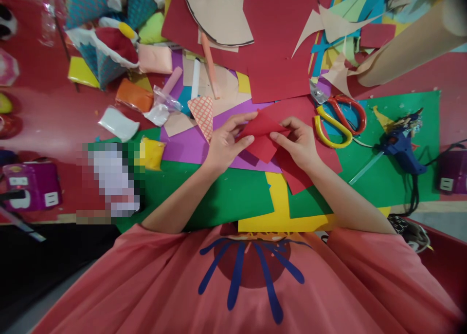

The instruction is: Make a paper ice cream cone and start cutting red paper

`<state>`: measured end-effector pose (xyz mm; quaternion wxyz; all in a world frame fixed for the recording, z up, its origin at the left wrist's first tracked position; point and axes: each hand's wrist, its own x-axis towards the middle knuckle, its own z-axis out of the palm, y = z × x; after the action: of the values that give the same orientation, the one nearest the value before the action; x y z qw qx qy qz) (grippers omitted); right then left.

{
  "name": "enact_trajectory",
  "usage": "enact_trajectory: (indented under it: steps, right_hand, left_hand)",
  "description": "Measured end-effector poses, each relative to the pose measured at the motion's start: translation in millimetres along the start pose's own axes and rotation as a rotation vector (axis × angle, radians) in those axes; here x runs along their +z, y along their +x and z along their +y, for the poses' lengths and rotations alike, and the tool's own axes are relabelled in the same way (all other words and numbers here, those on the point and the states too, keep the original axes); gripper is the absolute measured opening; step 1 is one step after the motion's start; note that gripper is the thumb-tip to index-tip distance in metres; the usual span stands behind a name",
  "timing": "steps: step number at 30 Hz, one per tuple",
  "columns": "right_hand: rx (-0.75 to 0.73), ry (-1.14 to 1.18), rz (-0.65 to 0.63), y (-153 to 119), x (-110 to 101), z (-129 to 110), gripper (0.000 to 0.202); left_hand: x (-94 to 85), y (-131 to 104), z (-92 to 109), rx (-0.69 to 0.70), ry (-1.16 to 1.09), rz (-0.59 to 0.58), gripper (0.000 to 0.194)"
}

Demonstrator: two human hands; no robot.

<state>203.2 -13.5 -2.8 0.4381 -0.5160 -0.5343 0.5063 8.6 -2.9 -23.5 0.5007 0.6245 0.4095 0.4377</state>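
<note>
Red paper (260, 134) edges hidden under both hands' fingers (243, 140), pixelated patch (111, 180) unreadable

One view only, from the person's head; it looks forward and steeply down over the chest onto the tabletop (44, 115); it sits close, with both forearms entering from the bottom edge; the wide lens bends the picture's outer edges.
</note>
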Motion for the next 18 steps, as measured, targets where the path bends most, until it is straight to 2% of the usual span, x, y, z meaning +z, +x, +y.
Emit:
enact_trajectory:
  steps: [3, 7, 11, 18]
  right_hand:
    - [-0.014, -0.001, -0.019, -1, -1, -4, 0.025]
    - [0.016, 0.006, -0.118, 0, -2, -7, 0.022]
    - [0.078, -0.025, -0.236, 0, -5, -10, 0.021]
    - [0.126, -0.091, -0.357, -6, -6, -12, 0.027]
  left_hand:
    - [1.0, 0, 5, -0.096, 0.019, -0.001, 0.064]
    - [3.1, 0, 17, -0.215, 0.017, -0.01, 0.043]
    - [5.0, 0, 23, -0.238, -0.01, 0.006, 0.039]
    - [5.2, -2, 19, -0.25, -0.095, 0.071, 0.049]
